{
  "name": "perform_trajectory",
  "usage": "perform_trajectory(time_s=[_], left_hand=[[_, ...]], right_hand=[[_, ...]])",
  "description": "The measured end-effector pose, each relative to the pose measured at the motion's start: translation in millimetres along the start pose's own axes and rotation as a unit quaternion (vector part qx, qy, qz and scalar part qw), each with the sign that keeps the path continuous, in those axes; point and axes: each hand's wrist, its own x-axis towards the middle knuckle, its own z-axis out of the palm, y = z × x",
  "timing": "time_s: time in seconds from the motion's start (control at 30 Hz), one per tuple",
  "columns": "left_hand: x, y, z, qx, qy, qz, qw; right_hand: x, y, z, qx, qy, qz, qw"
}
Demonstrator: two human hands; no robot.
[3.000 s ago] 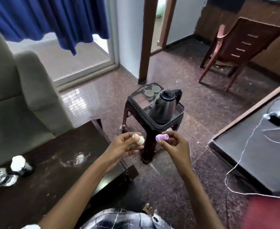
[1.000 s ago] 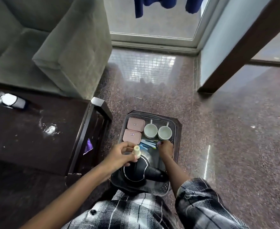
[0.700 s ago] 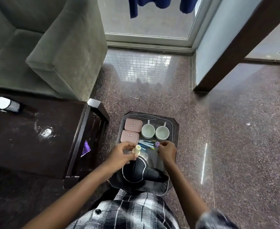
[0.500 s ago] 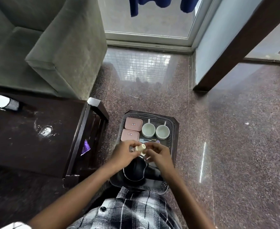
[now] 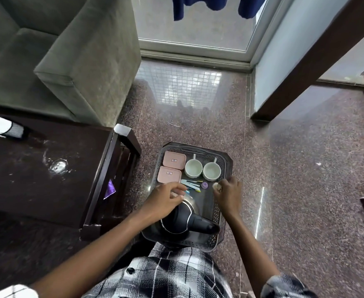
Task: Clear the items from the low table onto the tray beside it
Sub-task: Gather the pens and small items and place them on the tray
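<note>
The dark perforated tray sits on a stool beside the low dark table. On it stand two pink lidded boxes, two pale cups, a kettle, several sachets and a small purple bottle. My right hand is at the tray's right edge, shut on a small cream bottle. My left hand hovers over the kettle's front with loosely curled fingers and nothing in it. A black-and-white container remains at the table's far left.
A grey-green sofa stands behind the table. A purple wrapper lies on the table's lower shelf. Polished stone floor surrounds the tray, with a glass door ahead and a dark door frame to the right.
The purple bottle left my right hand and now stands on the tray. The cream bottle passed from my left hand to my right, which moved to the tray's right edge.
</note>
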Motion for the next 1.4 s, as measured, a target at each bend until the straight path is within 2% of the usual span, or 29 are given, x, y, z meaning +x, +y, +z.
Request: perform_trajectory(time_s=[0.1, 0.2, 0.4, 0.8, 0.93, 1.0, 1.1, 1.23, 1.4], left_hand=[[-3, -6, -1, -0.017, 0.005, -0.010, 1.000], [-7, -10, -3, -0.020, 0.001, -0.015, 1.000], [-15, -19, -8, -0.026, 0.002, -0.020, 0.999], [-22, -25, -7, -0.025, -0.006, -0.024, 0.999], [-22, -27, -4, -0.037, -0.010, -0.024, 0.999], [-21, -27, -2, -0.049, -0.011, -0.022, 0.998], [-19, -25, -1, -0.100, -0.014, -0.019, 0.995], [-20, -26, -9, -0.139, -0.010, -0.004, 0.990], [-34, -42, -44, -0.232, 0.046, -0.001, 0.972]], right_hand=[[5, 4, 14, -0.112, -0.008, -0.022, 0.993], [14, 8, 27, -0.136, -0.041, 0.011, 0.990], [25, 12, 41, -0.095, -0.070, 0.054, 0.992], [30, 4, 55, -0.077, -0.069, 0.112, 0.988], [27, -2, 49, -0.004, -0.054, 0.146, 0.988], [23, -5, 37, 0.075, -0.021, 0.187, 0.979], [13, -12, 12, 0.128, 0.029, 0.214, 0.968], [-14, -42, -17, 0.213, 0.097, 0.125, 0.964], [-62, -131, -49, 0.339, 0.023, -0.010, 0.940]])
